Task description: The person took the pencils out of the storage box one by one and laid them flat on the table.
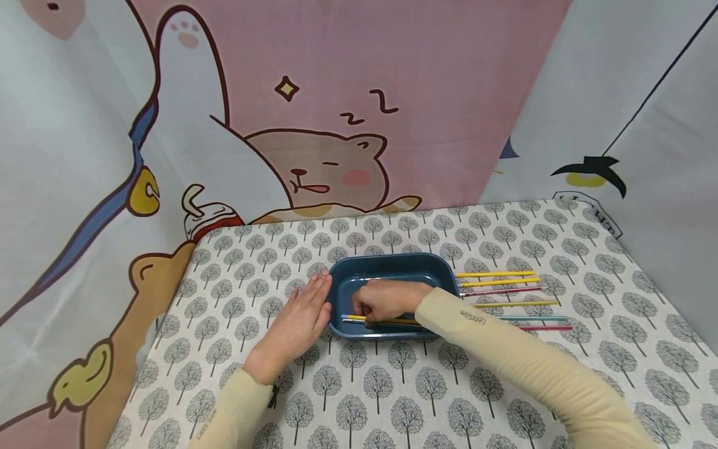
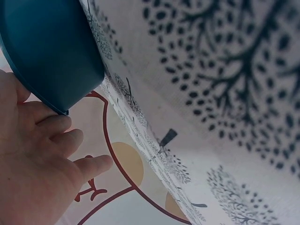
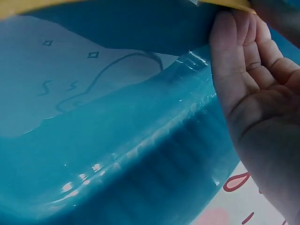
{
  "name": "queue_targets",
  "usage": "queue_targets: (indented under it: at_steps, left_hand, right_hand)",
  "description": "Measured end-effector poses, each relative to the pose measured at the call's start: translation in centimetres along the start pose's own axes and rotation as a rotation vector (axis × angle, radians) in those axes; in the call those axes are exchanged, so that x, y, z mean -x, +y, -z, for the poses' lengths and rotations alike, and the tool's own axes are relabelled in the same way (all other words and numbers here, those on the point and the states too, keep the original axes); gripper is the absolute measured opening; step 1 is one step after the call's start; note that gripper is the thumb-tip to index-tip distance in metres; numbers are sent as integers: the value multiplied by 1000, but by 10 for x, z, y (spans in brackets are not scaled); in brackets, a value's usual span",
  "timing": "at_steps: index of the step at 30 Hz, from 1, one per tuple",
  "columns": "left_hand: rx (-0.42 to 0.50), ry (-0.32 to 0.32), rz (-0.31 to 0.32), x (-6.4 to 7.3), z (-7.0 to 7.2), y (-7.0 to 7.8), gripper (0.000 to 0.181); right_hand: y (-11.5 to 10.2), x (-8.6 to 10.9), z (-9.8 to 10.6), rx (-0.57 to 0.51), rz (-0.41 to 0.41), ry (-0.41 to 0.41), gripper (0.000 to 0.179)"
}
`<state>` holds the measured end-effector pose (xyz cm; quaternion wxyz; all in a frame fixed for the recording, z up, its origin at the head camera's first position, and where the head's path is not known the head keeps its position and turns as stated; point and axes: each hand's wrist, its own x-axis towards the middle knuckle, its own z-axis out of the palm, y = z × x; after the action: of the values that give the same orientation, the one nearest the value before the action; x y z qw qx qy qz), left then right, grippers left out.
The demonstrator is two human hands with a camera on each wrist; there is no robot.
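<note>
A dark blue rectangular tray [image 1: 392, 262] stands on the cloth in the head view. Inside it, my right hand [image 1: 387, 298] pinches a yellow pencil [image 1: 404, 322] low near the front wall, its blue-tipped end pointing left. The right wrist view catches this pencil [image 3: 229, 4] along the top, between thumb and fingertips. My left hand [image 1: 297, 319] lies against the tray's left end with fingers extended. In the left wrist view, the fingertips of that hand [image 2: 37, 154] touch the tray's rim [image 2: 44, 101].
Several thin pencils lie side by side right of the tray, among them a yellow pencil [image 1: 496, 274], a teal pencil [image 1: 535, 318] and a red pencil [image 1: 546, 328]. My right sleeve [image 1: 505, 349] passes over some of them. A cartoon-printed curtain [image 1: 437, 93] rises behind the tree-patterned cloth [image 1: 381, 380].
</note>
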<state>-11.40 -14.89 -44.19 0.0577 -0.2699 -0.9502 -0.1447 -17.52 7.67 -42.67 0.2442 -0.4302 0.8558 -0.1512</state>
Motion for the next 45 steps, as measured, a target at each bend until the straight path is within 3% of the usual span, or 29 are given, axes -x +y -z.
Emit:
queue_targets:
  at_steps: [19,28,39,45]
  left_hand:
    - [6,-10,3,1,2,2,52]
    - [3,-4,-4,0,0,1,53]
    - [5,-6,2,0,0,1,52]
    - [2,-4,-4,0,1,1,52]
  right_hand:
    - [-6,14,17,-60,3,64,8]
    - [-4,27,32,-92,33,143,11]
    - [-8,41,49,-117,3,212,15]
    - [-9,50,54,-109,37,276,10]
